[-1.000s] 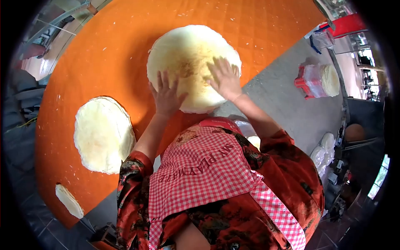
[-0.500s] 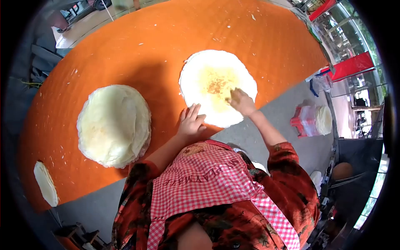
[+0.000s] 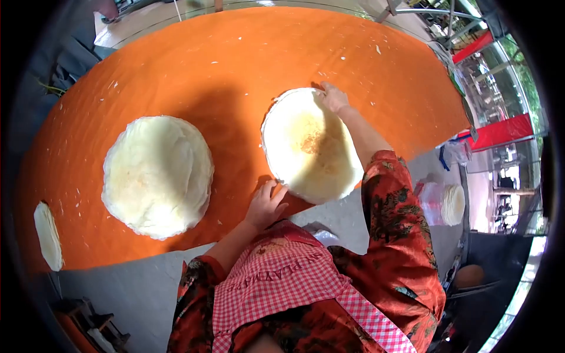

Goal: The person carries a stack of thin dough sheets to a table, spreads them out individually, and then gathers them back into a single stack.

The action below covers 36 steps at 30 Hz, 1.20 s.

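Observation:
A round, pale flatbread stack [image 3: 312, 147] with a browned patch near its middle lies at the near edge of the orange table. My right hand [image 3: 334, 97] rests on its far right rim, fingertips at the edge and bent over it. At the stack's near left edge is my left hand [image 3: 266, 206], its fingers spread and touching or almost touching the rim. To the left lies a second round flatbread stack [image 3: 158, 176], partly in shadow, with no hand on it.
The orange table [image 3: 235, 65] has small crumbs scattered over it. A folded flatbread [image 3: 48, 236] lies at its far left end. Beyond the near edge at the right, a bagged stack of pale rounds [image 3: 452, 205] stands low. Red panels [image 3: 503, 133] are at the far right.
My right hand has moved from the middle of the right-hand stack to its far edge. My left hand has stayed near the rim. The view has shifted slightly.

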Tool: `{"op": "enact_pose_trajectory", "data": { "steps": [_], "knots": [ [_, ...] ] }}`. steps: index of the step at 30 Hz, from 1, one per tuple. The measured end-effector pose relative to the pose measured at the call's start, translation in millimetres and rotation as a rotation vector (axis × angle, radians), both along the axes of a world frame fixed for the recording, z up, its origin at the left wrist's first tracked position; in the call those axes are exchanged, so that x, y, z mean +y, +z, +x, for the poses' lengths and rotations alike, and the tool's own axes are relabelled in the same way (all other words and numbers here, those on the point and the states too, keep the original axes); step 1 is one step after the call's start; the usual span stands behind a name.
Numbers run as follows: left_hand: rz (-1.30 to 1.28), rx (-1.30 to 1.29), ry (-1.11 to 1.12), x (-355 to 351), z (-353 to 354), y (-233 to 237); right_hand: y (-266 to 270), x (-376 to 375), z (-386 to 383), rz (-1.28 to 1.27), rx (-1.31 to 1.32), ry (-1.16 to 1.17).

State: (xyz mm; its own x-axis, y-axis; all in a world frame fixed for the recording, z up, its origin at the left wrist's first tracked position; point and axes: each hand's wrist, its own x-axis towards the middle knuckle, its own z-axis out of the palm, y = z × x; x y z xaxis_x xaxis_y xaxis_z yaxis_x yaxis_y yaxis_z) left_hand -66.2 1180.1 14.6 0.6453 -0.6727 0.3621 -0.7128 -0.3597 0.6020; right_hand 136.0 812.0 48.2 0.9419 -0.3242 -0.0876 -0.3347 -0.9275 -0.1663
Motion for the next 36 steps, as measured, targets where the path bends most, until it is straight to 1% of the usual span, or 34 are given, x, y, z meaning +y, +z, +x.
{"op": "enact_pose_trajectory", "data": {
  "steps": [2, 3, 5, 9, 10, 12, 15, 18, 19, 22, 25, 28, 32, 34, 36],
  "knots": [
    [0.031, 0.062, 0.064, -7.4, -1.7, -4.3, -12.7, -3.5, 14.3, -0.089, 0.008, 0.03],
    [0.07, 0.087, 0.083, -11.1, -1.8, -7.5, -19.5, -9.1, 19.8, -0.033, 0.07, 0.072],
    [0.085, 0.03, 0.108, -12.5, -5.0, -14.7, -32.3, -17.2, 29.2, 0.082, 0.199, 0.156],
    [0.098, 0.03, 0.141, -13.9, -3.0, -7.9, -36.6, -8.2, 8.8, -0.028, -0.06, 0.258],
    [0.103, 0.039, 0.144, -13.9, -3.3, -8.9, -37.7, -6.6, 6.0, -0.062, -0.164, 0.317],
    [0.111, 0.052, 0.149, -13.7, -1.6, -9.4, -23.8, 9.7, 3.5, -0.132, -0.38, 0.435],
    [0.097, 0.084, 0.149, -12.4, 1.4, -12.1, -10.1, 35.8, 11.2, 0.027, -0.28, 0.713],
    [0.077, 0.142, 0.133, -9.6, 4.2, -11.9, 17.0, 66.7, 12.6, 0.055, 0.033, 0.637],
    [0.05, 0.15, 0.132, -8.3, 6.2, -12.8, 27.3, 74.7, 16.2, 0.039, 0.122, 0.579],
    [-0.007, 0.188, 0.117, -4.4, 8.8, -14.4, 40.3, 85.1, 24.7, -0.158, 0.223, 0.547],
    [-0.039, 0.236, 0.11, -2.9, 12.5, -14.5, 44.7, 75.0, 30.6, -0.17, 0.287, 0.662],
    [-0.095, 0.27, 0.092, -0.4, 16.9, -18.4, 55.2, 62.9, 44.3, -0.249, 0.407, 0.677],
    [-0.138, 0.283, 0.069, 1.0, 18.0, -22.6, 23.4, 53.4, 51.7, -0.132, 0.168, 0.699],
    [-0.167, 0.292, 0.072, 0.8, 20.2, -22.8, 14.1, 54.7, 57.9, -0.111, 0.218, 0.689],
    [-0.202, 0.298, 0.073, 3.2, 22.1, -22.5, 20.3, 60.6, 60.6, -0.131, 0.301, 0.695]
  ]
}}
